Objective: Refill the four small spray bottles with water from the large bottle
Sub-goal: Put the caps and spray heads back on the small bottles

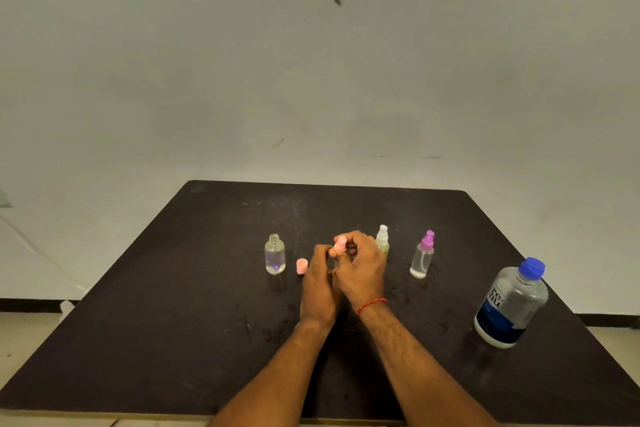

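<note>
At frame centre, the left hand (320, 279) grips a small bottle, apparently clear, while the right hand (360, 265) twists its pink spray top (341, 242). Unscrewing; next, fetch the large blue-capped water bottle (512, 303), lower right.

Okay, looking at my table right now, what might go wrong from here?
1. The open clear bottle stands capless close to the left hand; a stray nudge might tip it.
2. The loose pink cap could roll away.
3. Both hands crowd the pink-topped bottle, the right hand beside the white-topped bottle, which might get knocked.
</note>
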